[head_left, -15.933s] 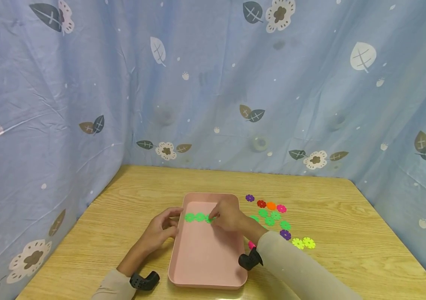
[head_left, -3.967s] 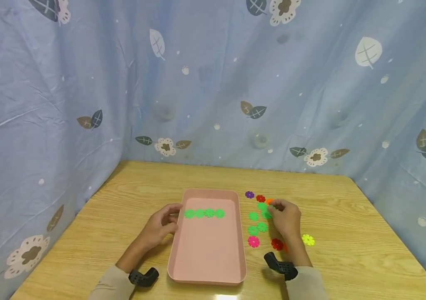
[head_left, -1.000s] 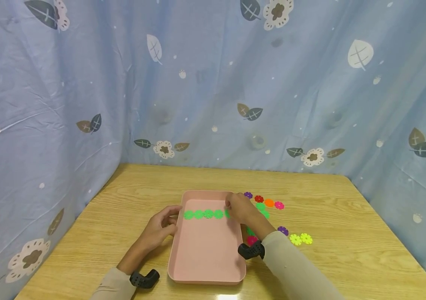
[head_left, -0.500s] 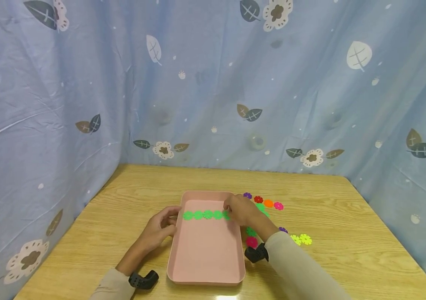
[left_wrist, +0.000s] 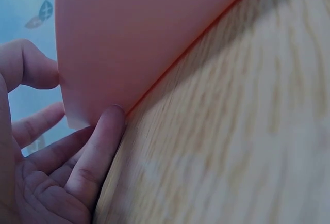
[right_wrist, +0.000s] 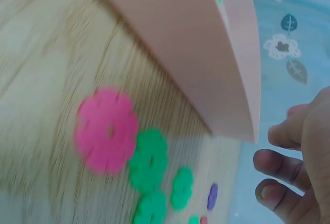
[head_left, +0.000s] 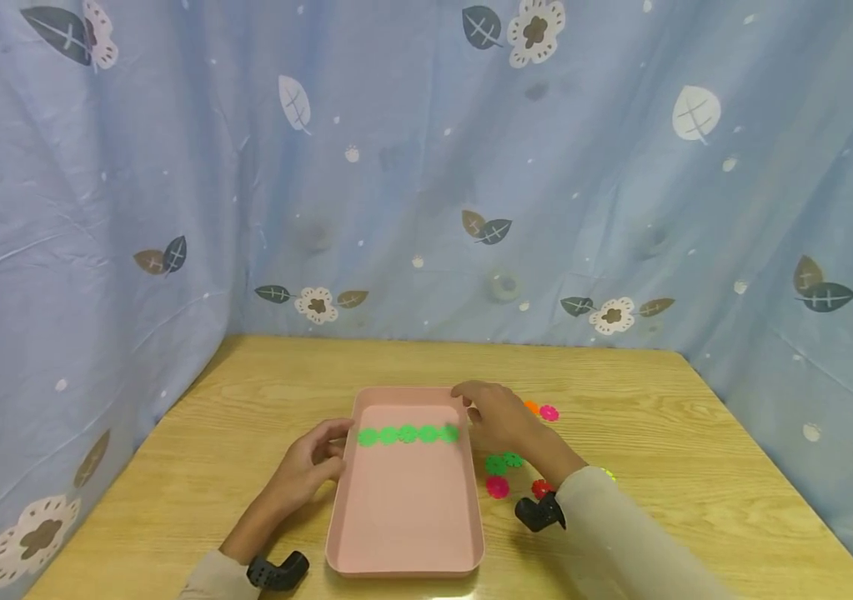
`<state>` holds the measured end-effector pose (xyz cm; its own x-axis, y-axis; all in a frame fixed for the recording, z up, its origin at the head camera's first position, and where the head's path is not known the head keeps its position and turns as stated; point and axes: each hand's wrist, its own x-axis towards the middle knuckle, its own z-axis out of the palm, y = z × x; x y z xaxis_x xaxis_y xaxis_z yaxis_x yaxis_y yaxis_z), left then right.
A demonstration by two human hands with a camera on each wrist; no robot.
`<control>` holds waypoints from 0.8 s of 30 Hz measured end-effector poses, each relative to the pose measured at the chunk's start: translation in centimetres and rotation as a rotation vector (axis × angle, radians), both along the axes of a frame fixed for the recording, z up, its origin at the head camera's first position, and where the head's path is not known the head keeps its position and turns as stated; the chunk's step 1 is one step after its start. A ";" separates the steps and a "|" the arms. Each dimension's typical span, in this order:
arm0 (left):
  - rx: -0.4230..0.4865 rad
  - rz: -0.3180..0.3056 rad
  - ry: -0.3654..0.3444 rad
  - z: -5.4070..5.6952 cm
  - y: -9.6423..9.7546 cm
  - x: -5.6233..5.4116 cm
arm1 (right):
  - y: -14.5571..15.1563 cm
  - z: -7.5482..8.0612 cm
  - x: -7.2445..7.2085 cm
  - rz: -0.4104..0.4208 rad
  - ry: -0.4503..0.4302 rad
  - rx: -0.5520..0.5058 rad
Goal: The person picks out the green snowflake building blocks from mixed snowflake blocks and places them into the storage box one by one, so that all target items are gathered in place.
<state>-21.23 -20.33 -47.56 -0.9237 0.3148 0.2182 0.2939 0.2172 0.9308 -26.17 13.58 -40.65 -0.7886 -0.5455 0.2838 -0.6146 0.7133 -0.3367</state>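
A pink rectangular tray (head_left: pixel 407 508) lies on the wooden table. Across its far part runs a row of several green notched interlocking discs (head_left: pixel 408 433), ending at a green disc (head_left: pixel 449 433) by the right wall. My left hand (head_left: pixel 306 467) rests at the tray's left side; in the left wrist view its thumb (left_wrist: pixel 105 136) lies against the outer wall and other fingertips meet the edge. My right hand (head_left: pixel 504 421) hovers by the tray's far right rim. Loosely bent, its fingers (right_wrist: pixel 281 164) hold nothing in the right wrist view.
Right of the tray lie loose discs: green (head_left: pixel 496 465), pink (head_left: pixel 497 487), red (head_left: pixel 542 488), orange (head_left: pixel 531 407) and another pink disc (head_left: pixel 549 413). The right arm hides part of this group. A patterned blue curtain (head_left: pixel 426 167) hangs behind the table.
My right hand has let go of a green disc at the row's right end and moved right, over the rim. The row has grown since the oldest frame. The left hand stays at the tray.
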 end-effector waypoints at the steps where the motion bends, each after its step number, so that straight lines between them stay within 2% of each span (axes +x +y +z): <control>1: -0.001 0.003 0.001 0.0 0.0 0.1 | 0.3 0.0 0.0 0.001 0.013 0.002; 4: -0.002 0.013 0.005 0.0 0.0 0.2 | 1.4 -0.1 -0.1 -0.002 0.032 0.009; 12: -0.005 0.000 0.016 -0.1 -0.1 0.1 | 4.4 -0.6 -0.7 -0.040 -0.007 0.040; 16: -0.003 -0.006 0.019 -0.2 -0.2 0.1 | 5.6 -1.2 -1.2 -0.084 -0.029 0.065; 24: -0.018 -0.005 0.025 -0.2 -0.1 0.2 | 7.1 -2.2 -1.6 -0.186 -0.128 0.044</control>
<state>-21.03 -20.43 -47.72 -0.9164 0.3238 0.2353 0.3180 0.2319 0.9193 -27.79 20.70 -42.85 -0.9047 -0.3974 0.1537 -0.4257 0.8260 -0.3694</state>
